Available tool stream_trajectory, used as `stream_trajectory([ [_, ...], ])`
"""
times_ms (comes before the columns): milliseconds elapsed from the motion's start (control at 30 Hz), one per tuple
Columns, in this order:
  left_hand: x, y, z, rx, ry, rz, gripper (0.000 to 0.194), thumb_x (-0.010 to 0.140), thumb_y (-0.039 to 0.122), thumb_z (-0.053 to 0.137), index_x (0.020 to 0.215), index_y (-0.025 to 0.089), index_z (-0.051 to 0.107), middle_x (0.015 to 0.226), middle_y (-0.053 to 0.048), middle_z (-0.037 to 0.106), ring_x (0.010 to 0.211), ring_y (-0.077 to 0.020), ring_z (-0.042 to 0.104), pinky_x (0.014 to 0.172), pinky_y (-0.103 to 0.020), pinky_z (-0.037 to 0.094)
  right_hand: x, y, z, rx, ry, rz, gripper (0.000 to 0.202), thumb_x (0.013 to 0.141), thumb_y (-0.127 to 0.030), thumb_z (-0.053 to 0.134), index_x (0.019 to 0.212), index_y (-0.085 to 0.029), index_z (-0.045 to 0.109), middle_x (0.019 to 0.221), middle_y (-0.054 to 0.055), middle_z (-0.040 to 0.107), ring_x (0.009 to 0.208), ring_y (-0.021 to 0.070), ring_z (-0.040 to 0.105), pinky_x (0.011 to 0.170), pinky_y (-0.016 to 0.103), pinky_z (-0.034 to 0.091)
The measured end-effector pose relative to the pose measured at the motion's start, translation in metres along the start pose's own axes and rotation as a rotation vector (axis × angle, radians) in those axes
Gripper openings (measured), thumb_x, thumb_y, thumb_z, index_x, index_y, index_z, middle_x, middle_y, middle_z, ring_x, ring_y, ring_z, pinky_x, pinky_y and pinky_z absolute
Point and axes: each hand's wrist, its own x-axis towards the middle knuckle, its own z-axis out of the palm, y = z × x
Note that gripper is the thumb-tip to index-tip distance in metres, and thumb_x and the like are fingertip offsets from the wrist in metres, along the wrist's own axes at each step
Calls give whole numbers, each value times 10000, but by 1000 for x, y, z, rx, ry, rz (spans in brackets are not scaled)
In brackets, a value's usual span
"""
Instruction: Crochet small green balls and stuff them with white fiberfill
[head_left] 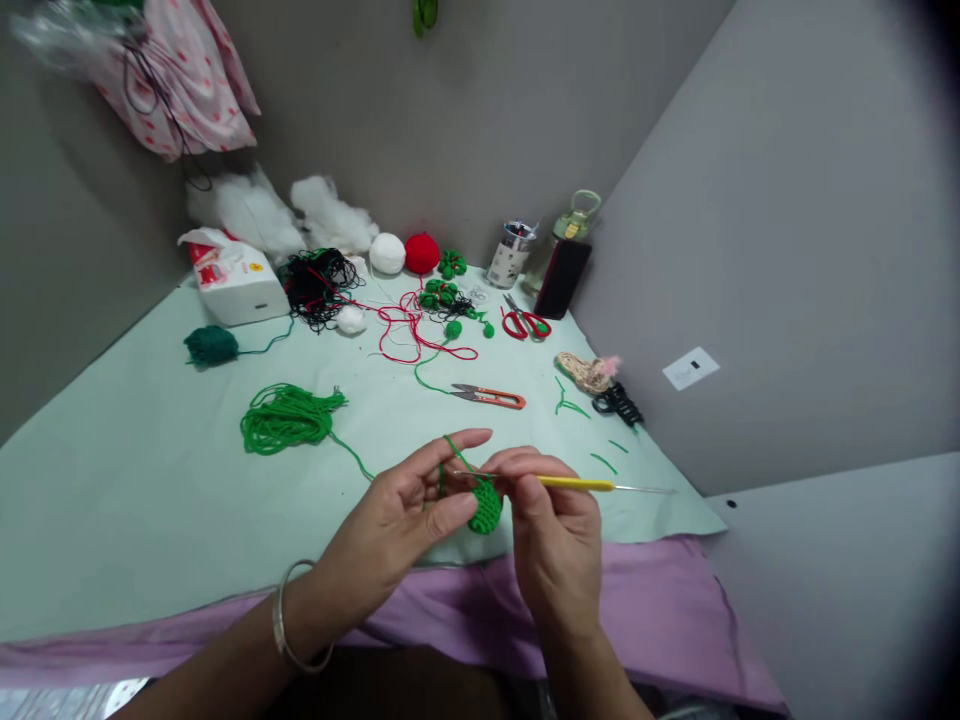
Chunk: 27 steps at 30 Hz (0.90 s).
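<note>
The green piece (486,508) is held by the fingers of the left hand (397,512); the hook (576,484) is gripped in those of the right hand (559,545).

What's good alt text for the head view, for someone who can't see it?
A left hand pinches a small green crocheted piece while the right hand holds a yellow-handled hook at its top edge. Beyond, on a pale green tabletop, lie bundled green yarn, orange snips and red-handled scissors.

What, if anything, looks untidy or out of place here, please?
The black yarn lies in a messy tangle beside the white pack, and loose green snippets are scattered toward the right; the crocheted green piece shows no obvious damage.
</note>
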Motion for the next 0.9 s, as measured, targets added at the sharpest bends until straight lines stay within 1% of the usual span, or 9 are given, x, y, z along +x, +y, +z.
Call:
stream_trajectory([
  [33,0,-1,-2,12,-9,-3,491,920,317,803,1395,307,681,1031,-10,667,1029,-162,657,979,-290,497,0,0,-1,34,9,27,143,1004,-286,674,952,-240,798,868,38,746,734,139,662,641,251,559],
  [100,0,-1,-5,13,-14,-6,506,907,310,814,1394,322,679,1030,-1,638,1026,-164,642,994,-308,487,1,-1,-1,109,22,79,142,995,-293,685,921,-228,787,840,30,737,664,122,634,614,241,554],
  [200,1,1,-6,8,12,-4,537,857,269,854,1367,325,695,974,16,599,933,-134,598,901,-269,493,4,-4,0,171,11,128,162,984,-329,694,889,-212,754,810,27,723,608,116,606,578,244,541],
  [300,1,2,-5,60,25,14,549,849,245,845,1372,311,692,950,15,585,881,-124,566,824,-246,485,6,-7,-1,140,0,142,216,983,-383,683,871,-201,715,788,32,713,585,120,591,579,261,534],
  [500,-1,2,-7,240,72,73,586,853,244,802,1420,286,661,966,-5,599,898,-148,585,912,-294,492,5,-9,-6,72,-60,103,223,1029,-373,618,897,-208,688,813,36,734,633,137,626,622,276,554],
  [633,-3,5,-4,358,122,109,565,839,232,765,1395,274,677,939,-5,608,897,-159,603,916,-300,509,2,-11,-10,-45,-105,-6,197,1059,-291,565,947,-215,707,871,47,742,724,155,657,680,295,566],
  [767,-3,8,1,599,213,247,528,841,188,706,1367,235,690,891,0,606,875,-164,612,954,-319,507,-6,-13,-11,-345,-192,-263,203,1049,-150,527,1073,-223,714,948,65,745,899,190,697,777,333,576],
  [833,-4,9,1,674,243,314,530,856,182,686,1383,232,678,878,5,612,861,-161,616,983,-325,497,-9,-13,-11,-477,-236,-394,221,1037,-123,521,1127,-217,700,1004,87,750,924,203,705,778,350,580],
  [900,-5,9,1,667,242,310,550,862,188,688,1408,240,660,882,5,622,873,-164,626,974,-319,500,-12,-13,-11,-512,-233,-436,231,1037,-125,508,1144,-220,690,1012,93,753,905,208,709,757,359,586],
])
